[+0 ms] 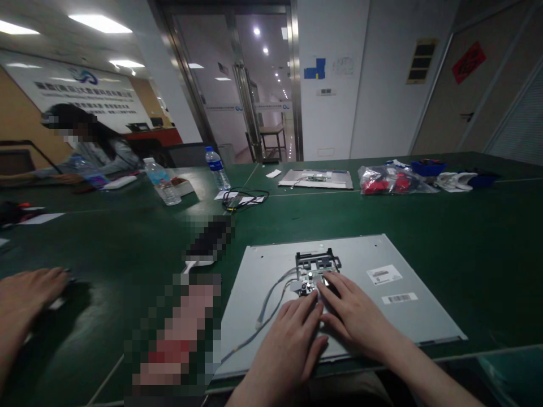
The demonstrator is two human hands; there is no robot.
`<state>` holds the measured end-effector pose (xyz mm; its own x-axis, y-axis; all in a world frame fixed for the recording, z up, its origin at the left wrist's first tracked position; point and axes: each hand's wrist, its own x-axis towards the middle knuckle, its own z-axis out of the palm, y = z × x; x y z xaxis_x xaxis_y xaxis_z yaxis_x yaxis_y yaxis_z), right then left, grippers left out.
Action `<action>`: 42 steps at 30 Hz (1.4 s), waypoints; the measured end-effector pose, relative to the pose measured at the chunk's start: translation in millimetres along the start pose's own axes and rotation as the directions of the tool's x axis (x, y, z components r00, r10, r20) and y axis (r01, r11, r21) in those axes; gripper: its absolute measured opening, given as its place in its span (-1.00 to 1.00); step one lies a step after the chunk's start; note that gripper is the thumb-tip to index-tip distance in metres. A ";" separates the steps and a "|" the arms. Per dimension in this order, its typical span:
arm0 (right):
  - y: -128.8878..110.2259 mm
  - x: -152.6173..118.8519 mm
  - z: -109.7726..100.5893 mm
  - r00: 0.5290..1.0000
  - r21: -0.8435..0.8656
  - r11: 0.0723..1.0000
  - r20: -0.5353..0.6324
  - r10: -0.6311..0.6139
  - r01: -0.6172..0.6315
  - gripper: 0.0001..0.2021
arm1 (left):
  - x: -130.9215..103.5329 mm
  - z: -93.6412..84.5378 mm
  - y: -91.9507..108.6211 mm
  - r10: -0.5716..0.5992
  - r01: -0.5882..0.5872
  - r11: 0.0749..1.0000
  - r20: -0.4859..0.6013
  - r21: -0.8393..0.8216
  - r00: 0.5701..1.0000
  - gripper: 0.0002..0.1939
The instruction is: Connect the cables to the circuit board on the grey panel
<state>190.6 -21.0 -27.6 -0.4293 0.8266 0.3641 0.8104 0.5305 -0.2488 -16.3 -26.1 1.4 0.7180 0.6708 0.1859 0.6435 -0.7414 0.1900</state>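
A flat grey metal display panel [356,316] lies back side up on the green table. Near its middle is a black plastic bracket [318,258] with a small circuit board [311,282] just below it. My left hand [294,328] rests over the panel, its stretched fingers touching the lower edge of the board and its thumb apart. My right hand [350,305] reaches in from the right with fingers extended onto the board's right side. Both sets of fingertips nearly meet; what lies under them is hidden. Thin grey cables [265,311] run from the board toward the panel's lower left.
Another person's hand [31,294] rests at the left. A blurred-out phone-like object [210,237] lies left of the panel. Farther back are a coiled black cable [246,199], water bottles [217,169], a second panel [316,179] and a plastic bag with red items [392,181].
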 end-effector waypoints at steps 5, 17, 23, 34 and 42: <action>-0.7 -0.5 -0.6 1.000 -0.002 1.000 -0.008 0.006 -0.006 -0.46 | 0.8 -0.2 0.0 0.000 0.000 1.000 0.000 -0.002 1.000 -0.45; 1.2 -0.3 1.5 1.000 0.026 1.000 -0.016 0.007 -0.007 -0.47 | 0.7 2.2 -1.1 0.002 -0.002 1.000 -0.004 -0.002 1.000 -0.43; 0.3 -1.0 0.2 1.000 0.024 1.000 -0.003 0.010 -0.010 -0.47 | 0.8 1.4 -0.6 0.008 -0.008 1.000 -0.005 0.014 1.000 -0.43; -1.2 -1.5 -0.4 0.998 -0.013 1.000 -0.053 -0.023 0.022 -0.47 | 1.4 -1.4 0.4 0.015 -0.015 1.000 -0.016 -0.003 1.000 -0.48; -3.5 -0.9 1.4 0.988 -0.037 0.994 -0.113 -0.107 0.104 -0.63 | 1.4 -2.3 1.7 0.003 -0.003 1.000 -0.009 -0.020 1.000 -0.47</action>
<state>187.6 -23.3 -28.2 -0.4659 0.7385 0.4874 0.7756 0.6059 -0.1767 -14.8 -26.4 4.2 0.7174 0.6689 0.1950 0.6359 -0.7429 0.2090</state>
